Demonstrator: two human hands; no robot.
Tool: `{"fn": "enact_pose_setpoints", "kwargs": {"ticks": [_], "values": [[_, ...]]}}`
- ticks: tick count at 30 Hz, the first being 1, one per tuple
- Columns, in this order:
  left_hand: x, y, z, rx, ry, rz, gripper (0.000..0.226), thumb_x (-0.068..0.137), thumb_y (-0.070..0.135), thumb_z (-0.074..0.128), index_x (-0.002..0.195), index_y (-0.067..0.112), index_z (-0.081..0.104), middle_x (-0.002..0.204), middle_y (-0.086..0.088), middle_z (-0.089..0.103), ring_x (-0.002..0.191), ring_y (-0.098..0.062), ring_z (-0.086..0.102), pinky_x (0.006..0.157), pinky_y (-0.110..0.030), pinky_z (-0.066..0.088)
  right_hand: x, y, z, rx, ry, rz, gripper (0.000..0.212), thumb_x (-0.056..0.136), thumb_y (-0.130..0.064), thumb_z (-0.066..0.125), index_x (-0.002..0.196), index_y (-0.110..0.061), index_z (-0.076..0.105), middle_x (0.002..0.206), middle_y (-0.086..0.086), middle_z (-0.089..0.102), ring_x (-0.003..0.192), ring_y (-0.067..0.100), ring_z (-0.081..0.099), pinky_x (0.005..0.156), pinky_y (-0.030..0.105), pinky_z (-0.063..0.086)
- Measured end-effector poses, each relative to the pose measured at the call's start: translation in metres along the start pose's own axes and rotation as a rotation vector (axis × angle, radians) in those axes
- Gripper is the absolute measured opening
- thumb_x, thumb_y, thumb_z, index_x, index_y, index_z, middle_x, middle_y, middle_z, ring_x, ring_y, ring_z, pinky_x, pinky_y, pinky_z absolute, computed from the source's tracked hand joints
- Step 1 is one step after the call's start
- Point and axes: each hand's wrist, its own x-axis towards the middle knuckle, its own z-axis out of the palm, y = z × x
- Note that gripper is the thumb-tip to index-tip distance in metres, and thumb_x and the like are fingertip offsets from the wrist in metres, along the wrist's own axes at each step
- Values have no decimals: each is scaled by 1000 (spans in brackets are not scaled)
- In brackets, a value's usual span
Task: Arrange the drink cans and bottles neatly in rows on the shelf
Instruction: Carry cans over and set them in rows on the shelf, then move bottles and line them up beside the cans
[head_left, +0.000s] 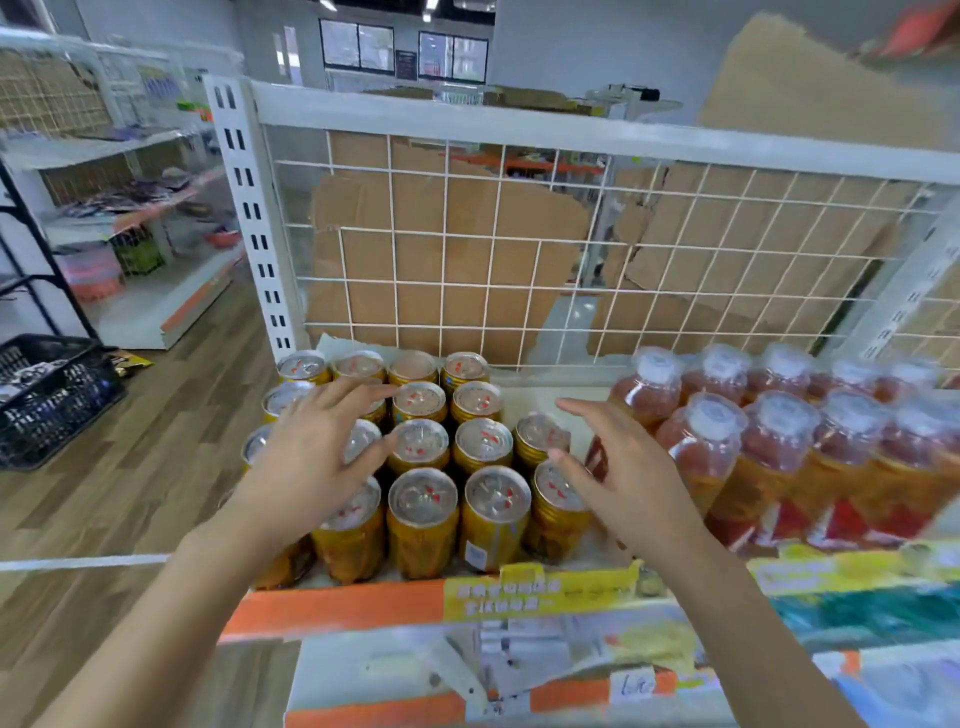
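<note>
Several gold drink cans (422, 519) with silver tops stand in rows on the left part of the shelf (332, 605). To their right stand several bottles (701, 447) of red-orange drink with white caps. My left hand (317, 452) hovers over the left cans with fingers spread and relaxed, holding nothing. My right hand (623, 467) is held upright with straight fingers beside the rightmost cans (558, 512), between the cans and the bottles. Whether it touches a can I cannot tell.
A white wire grid (467, 249) backs the shelf, with cardboard (426, 218) behind it. A white slotted post (249, 208) marks the shelf's left end. A black crate (47, 395) sits on the wooden floor at left. More shelving (130, 182) stands beyond.
</note>
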Motion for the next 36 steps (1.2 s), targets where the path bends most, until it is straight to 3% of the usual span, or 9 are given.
{"fn": "enact_pose_setpoints", "kwargs": {"ticks": [3,7,13,16,21,25,28,30,36], "values": [[-38,20,-2,52,36,10,47,83,45,41,120,19,54,119,-3,59,105,-30,56,80,-46,46,-48,-2,-11,-41,-3,-23,41,88,-34,56,128,-27,51,123,-9,54,112,12,50,80,24,38],[-82,43,4,54,25,10,48,84,43,41,118,13,57,119,-4,59,105,-20,48,82,-44,45,-109,2,-24,-60,19,18,44,84,-39,50,126,-25,54,120,-9,56,109,8,50,81,22,36],[-106,78,15,13,-52,-6,51,83,48,39,119,16,58,117,-2,60,102,-30,57,79,-44,48,-181,24,-50,-80,126,101,41,81,-31,59,122,-27,55,111,-15,55,103,8,51,77,23,41],[-98,97,23,18,-75,56,53,84,49,37,120,16,57,116,-4,61,101,-31,58,80,-45,47,-206,34,-69,-105,191,145,42,83,-40,51,120,-20,57,113,-4,62,103,7,49,80,23,44],[-69,148,56,-19,-117,193,53,84,49,37,120,15,57,119,-6,60,100,-34,59,80,-47,48,-246,62,-108,-141,271,287,42,83,-41,53,122,-25,55,107,-12,55,83,19,63,66,29,48],[-42,207,92,-50,-112,313,49,83,45,38,116,15,59,116,-5,62,99,-33,60,79,-48,48,-275,95,-149,-217,333,372,38,83,-30,63,119,-19,59,101,2,64,87,12,54,64,30,44],[-25,254,121,-32,-115,364,45,83,43,38,114,18,58,113,-3,62,95,-30,62,78,-49,49,-297,123,-183,-230,347,440,47,81,-44,49,120,-19,58,99,0,64,89,21,58,63,34,46],[-14,284,142,-38,-127,404,42,83,42,38,114,20,56,113,-1,62,96,-25,59,78,-45,48,-312,146,-205,-250,348,476,52,80,-52,43,121,-22,57,107,-5,61,89,17,55,66,30,41],[14,374,206,-84,-179,436,48,86,45,34,118,19,58,115,1,60,100,-24,58,81,-40,45,-355,218,-269,-329,392,512,42,83,-37,57,121,-18,58,108,-3,61,97,14,52,67,19,35]]}}
